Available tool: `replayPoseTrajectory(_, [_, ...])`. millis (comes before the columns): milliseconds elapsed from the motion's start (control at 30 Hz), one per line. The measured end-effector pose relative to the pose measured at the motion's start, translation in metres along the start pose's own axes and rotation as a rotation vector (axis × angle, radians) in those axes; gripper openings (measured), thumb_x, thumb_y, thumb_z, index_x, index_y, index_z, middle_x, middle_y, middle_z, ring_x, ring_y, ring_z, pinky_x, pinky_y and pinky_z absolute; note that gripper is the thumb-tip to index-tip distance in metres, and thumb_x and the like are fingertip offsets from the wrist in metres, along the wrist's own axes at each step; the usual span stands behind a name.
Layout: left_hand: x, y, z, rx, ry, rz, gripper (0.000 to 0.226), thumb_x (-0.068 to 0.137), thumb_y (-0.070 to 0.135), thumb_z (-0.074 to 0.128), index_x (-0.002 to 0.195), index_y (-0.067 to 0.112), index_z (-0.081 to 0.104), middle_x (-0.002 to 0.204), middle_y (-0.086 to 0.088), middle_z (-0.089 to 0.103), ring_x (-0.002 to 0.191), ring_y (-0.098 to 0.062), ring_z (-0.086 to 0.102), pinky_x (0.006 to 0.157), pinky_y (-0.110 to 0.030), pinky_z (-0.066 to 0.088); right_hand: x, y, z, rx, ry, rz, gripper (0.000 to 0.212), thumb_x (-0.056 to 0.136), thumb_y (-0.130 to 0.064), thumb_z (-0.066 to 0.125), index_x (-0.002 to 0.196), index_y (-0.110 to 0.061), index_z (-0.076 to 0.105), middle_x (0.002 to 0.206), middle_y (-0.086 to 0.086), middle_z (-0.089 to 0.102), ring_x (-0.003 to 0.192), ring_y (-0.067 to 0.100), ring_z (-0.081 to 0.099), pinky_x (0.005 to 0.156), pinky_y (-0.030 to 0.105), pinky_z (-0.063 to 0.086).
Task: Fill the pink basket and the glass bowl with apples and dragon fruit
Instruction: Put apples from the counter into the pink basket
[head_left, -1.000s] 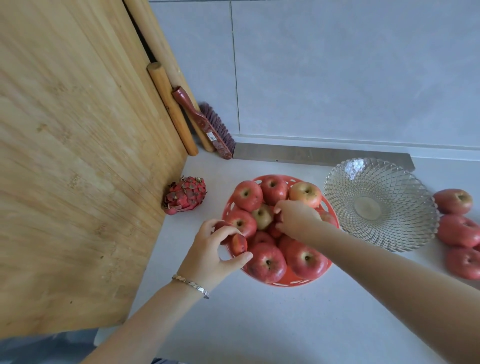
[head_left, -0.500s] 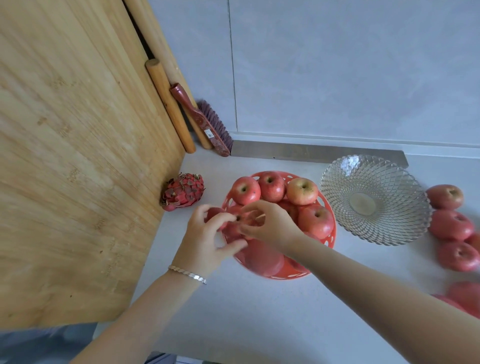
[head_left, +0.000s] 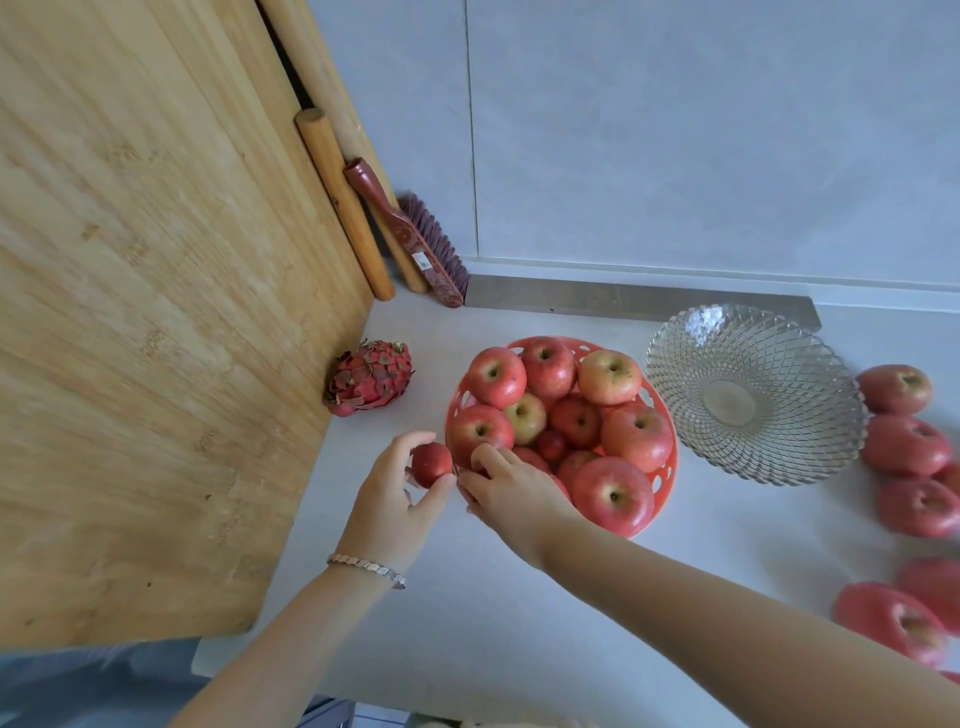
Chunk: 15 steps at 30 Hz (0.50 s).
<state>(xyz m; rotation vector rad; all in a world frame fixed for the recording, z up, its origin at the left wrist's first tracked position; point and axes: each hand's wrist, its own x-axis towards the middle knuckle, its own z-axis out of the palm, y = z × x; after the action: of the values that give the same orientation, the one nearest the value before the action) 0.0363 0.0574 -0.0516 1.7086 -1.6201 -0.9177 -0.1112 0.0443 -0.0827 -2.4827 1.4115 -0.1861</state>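
Note:
The pink basket sits mid-counter, heaped with several apples. My left hand holds a small red apple just outside the basket's left rim. My right hand rests at the basket's near-left edge, fingers on the fruit there; whether it grips anything I cannot tell. The glass bowl stands empty to the basket's right. A dragon fruit lies on the counter, left of the basket, against the wooden board. More loose apples lie at the far right.
A large bamboo board leans along the left side. Two wooden rolling pins and a red brush lean in the back corner. A grey metal strip runs along the tiled wall.
My left hand has drawn the small red apple out past the basket's left rim. My right hand slid from the basket's middle to its near-left edge, uncovering the apples.

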Motion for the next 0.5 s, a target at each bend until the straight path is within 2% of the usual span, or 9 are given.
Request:
replayPoseTrajectory(133, [-0.001,0.004,0.003,-0.011,-0.023,0.024,0.040,0.079,0.015,0.068,0.093,0.044,0.045,0.093,0.021,0.055,0.082,-0.005,0.056,0.062,-0.004,0.040,-0.002,-0.001,0.005,-0.026,0.040,0.052,0.039,0.041,-0.015,0.090,0.069,-0.017,0.062,0.067,-0.002,0.052,0.048,0.015,0.052,0.035,0.017,0.018])
replayPoseTrajectory(233, [0.000,0.007,0.002,-0.017,-0.008,0.028,0.037,0.078,0.015,0.069,0.097,0.039,0.047,0.093,0.021,0.055,0.083,-0.004,0.056,0.063,-0.005,0.041,-0.001,-0.009,-0.002,-0.097,0.068,0.054,0.035,0.032,-0.005,0.082,0.055,-0.017,0.058,0.058,-0.002,0.052,0.041,0.014,0.049,0.036,0.016,0.015])
replayPoseTrajectory(300, [0.000,0.008,0.002,-0.019,0.005,0.030,0.037,0.078,0.015,0.069,0.100,0.036,0.048,0.092,0.021,0.055,0.082,-0.003,0.055,0.063,-0.004,0.040,-0.001,-0.014,-0.010,-0.214,0.064,0.044,0.027,0.029,-0.004,0.063,0.049,-0.021,0.059,0.053,-0.005,0.052,0.041,0.013,0.051,0.037,0.017,0.020])
replayPoseTrajectory(333, [0.000,0.008,0.001,-0.020,0.007,0.033,0.036,0.078,0.015,0.069,0.100,0.035,0.048,0.092,0.022,0.054,0.081,-0.003,0.054,0.062,-0.004,0.040,-0.001,-0.016,-0.010,-0.254,0.058,0.042,0.025,0.028,-0.007,0.063,0.048,-0.023,0.061,0.053,-0.007,0.053,0.045,0.013,0.053,0.039,0.018,0.026])
replayPoseTrajectory(433, [-0.002,0.008,0.000,-0.014,0.010,0.038,0.037,0.078,0.014,0.070,0.101,0.034,0.049,0.092,0.023,0.053,0.081,-0.002,0.054,0.061,-0.005,0.040,-0.001,-0.015,-0.001,-0.254,0.004,0.063,0.033,0.020,-0.024,0.080,0.049,-0.024,0.064,0.052,-0.007,0.054,0.048,0.013,0.054,0.044,0.021,0.035])
replayPoseTrajectory(500, [-0.003,0.007,0.000,-0.015,0.016,0.045,0.037,0.077,0.013,0.070,0.101,0.033,0.050,0.091,0.024,0.052,0.081,-0.003,0.055,0.061,-0.007,0.041,-0.001,-0.013,-0.002,-0.273,0.008,0.058,0.034,0.025,-0.028,0.082,0.056,-0.026,0.068,0.053,-0.010,0.057,0.050,0.011,0.055,0.049,0.020,0.039])
